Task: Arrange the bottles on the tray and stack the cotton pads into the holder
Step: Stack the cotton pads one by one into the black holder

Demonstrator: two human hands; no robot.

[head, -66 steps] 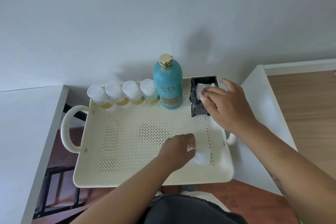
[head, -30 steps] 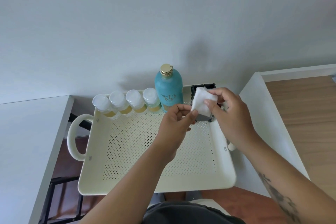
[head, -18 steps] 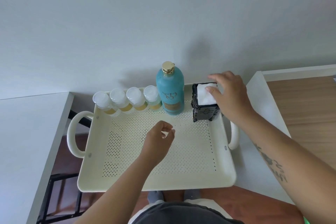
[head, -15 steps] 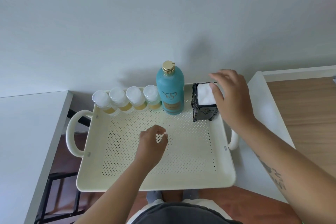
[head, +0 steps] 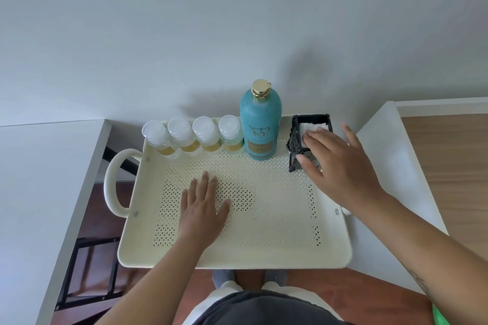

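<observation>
A cream perforated tray (head: 264,253) with side handles holds a row along its far edge: several small clear bottles with yellow liquid (head: 192,137), then a tall teal bottle with a gold cap (head: 260,124). At the far right corner stands a black ornate holder (head: 297,140) with white cotton pads (head: 307,127) showing in its top. My right hand (head: 340,166) lies over the holder, fingers spread on the pads and thumb against its front. My left hand (head: 203,208) rests flat on the tray floor, fingers apart, holding nothing.
A white wall rises right behind the tray. White table surfaces flank it on the left (head: 39,192) and right (head: 383,145), with a wooden floor (head: 454,166) beyond the right one. A dark frame (head: 87,272) shows below the tray's left side.
My left hand passed a pad to my right and dropped flat onto the tray floor. My right hand put the pad on the stack in the holder and now presses on it.
</observation>
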